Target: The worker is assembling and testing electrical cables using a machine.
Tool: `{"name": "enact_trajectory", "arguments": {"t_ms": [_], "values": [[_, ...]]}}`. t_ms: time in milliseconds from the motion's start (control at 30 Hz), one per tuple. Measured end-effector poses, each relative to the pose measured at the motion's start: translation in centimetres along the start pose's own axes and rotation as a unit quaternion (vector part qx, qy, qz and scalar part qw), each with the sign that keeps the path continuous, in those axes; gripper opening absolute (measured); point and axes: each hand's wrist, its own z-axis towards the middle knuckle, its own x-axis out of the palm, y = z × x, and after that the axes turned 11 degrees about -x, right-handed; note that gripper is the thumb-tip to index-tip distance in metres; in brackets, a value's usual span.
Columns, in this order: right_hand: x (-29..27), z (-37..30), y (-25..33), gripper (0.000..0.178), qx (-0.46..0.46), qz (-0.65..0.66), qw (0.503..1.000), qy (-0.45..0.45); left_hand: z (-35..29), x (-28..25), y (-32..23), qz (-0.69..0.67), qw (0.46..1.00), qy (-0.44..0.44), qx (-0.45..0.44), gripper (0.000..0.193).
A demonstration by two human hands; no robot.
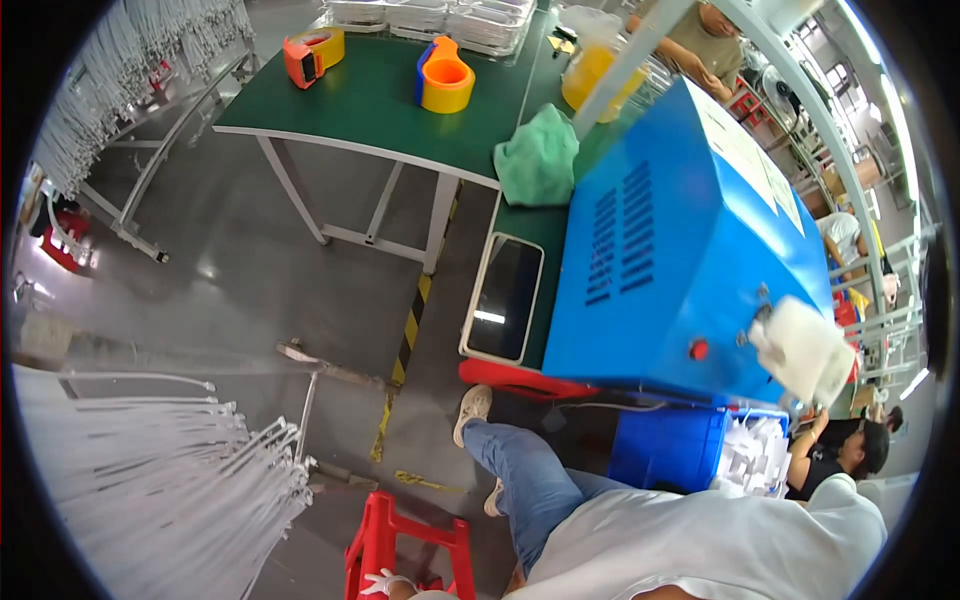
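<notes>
My left hand (387,582), in a white glove or finger covers, shows at the lower edge beside a red plastic stool (380,535). Its fingers are spread, and I cannot tell whether they touch the stool. My right hand is out of view. My white-shirted body and one leg in blue jeans fill the lower right. Right of the leg stands a blue machine (640,270) with slots, a red button and a blurred off-white part (803,350) at its front. Below the machine, a blue bin (665,447) holds white pieces.
A green-topped table (370,95) carries tape dispensers (445,80), clear trays (480,25) and a green cloth (538,158). A flat dark-screened device (505,298) lies beside the machine. Racks of white cables (170,480) stand at left. Other people work at upper and lower right.
</notes>
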Motion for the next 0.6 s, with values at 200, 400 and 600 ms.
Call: {"name": "enact_trajectory", "arguments": {"t_ms": [200, 400, 600], "values": [[2.9, 0.8, -0.1, 0.034, -0.007, -0.033, 0.998, 0.052, -13.8, -12.2, -3.3, 0.067, 0.982, -0.053, 0.169, 0.104], [5.3, 5.3, -1.5, 0.028, -0.055, -0.053, 0.994, 0.077, -20.7, -19.5, -8.5, 0.062, 0.98, 0.002, 0.191, 0.105], [8.9, 5.7, -1.3, 0.025, -0.071, -0.038, 0.99, 0.116, -13.3, -21.4, -18.9, -0.046, 0.984, -0.051, 0.162, 0.081]]}}
